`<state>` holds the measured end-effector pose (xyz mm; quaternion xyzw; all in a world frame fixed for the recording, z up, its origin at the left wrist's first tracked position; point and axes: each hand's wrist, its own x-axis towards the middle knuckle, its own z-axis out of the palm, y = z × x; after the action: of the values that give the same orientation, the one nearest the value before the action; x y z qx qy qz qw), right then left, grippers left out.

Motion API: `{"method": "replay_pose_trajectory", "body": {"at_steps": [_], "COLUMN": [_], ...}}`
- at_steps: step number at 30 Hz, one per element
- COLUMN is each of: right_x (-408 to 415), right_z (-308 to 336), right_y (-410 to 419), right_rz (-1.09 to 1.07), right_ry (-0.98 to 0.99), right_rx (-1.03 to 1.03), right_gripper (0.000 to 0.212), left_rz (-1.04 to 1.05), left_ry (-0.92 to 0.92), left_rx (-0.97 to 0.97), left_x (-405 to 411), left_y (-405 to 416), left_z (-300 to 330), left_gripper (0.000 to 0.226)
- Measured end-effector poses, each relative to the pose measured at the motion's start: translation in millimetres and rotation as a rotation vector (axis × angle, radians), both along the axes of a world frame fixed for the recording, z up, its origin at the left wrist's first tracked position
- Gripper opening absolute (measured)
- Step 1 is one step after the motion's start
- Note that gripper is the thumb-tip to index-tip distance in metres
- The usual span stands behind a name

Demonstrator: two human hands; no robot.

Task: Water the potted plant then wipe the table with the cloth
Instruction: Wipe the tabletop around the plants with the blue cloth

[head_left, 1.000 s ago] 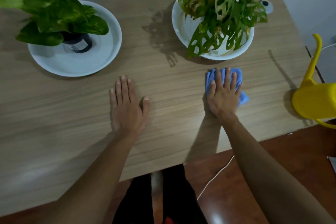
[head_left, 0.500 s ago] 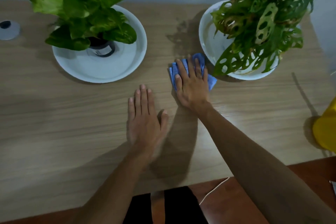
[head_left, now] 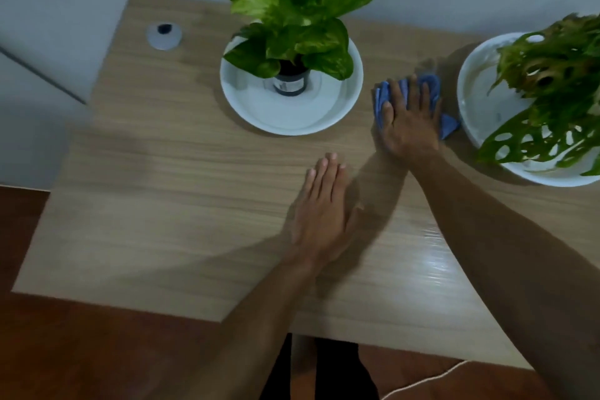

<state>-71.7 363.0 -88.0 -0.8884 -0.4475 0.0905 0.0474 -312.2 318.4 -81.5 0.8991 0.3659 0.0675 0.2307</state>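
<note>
From the head view, the right hand (head_left: pixel 409 122) is pressing flat, fingers spread, on a crumpled blue cloth (head_left: pixel 431 88), pinning it to the wooden table (head_left: pixel 162 191) rather than gripping it. The cloth is lying between two white saucers, its corners poking out past the fingers. The left hand (head_left: pixel 323 204) is resting open and flat on the tabletop, holding nothing. A broad-leaved potted plant (head_left: pixel 292 26) is standing in the left saucer (head_left: pixel 285 110); a holey-leaved plant (head_left: pixel 552 81) is filling the right one.
</note>
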Motion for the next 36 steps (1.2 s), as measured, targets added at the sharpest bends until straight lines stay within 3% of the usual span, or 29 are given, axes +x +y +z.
{"method": "replay_pose_trajectory", "body": {"at_steps": [13, 19, 26, 36], "right_x": [-133, -234, -297, -301], "right_z": [-3, -9, -8, -3], "right_y": [-31, -21, 58, 193], "right_rz": [0.086, 0.326, 0.417, 0.381], "right_ry": [-0.020, -0.040, -0.018, 0.037], "right_rx": [0.009, 0.082, 0.068, 0.020], "right_gripper": [0.061, 0.055, 0.055, 0.056], "left_rz": [0.429, 0.525, 0.573, 0.586], "left_ry": [-0.047, -0.027, 0.068, 0.139], "left_rx": [0.030, 0.055, 0.129, 0.086], "left_x": [-150, -196, -246, -262], "left_y": [80, 126, 173, 181], "left_z": [9, 8, 3, -12], "left_gripper": [0.066, 0.070, 0.071, 0.078]}}
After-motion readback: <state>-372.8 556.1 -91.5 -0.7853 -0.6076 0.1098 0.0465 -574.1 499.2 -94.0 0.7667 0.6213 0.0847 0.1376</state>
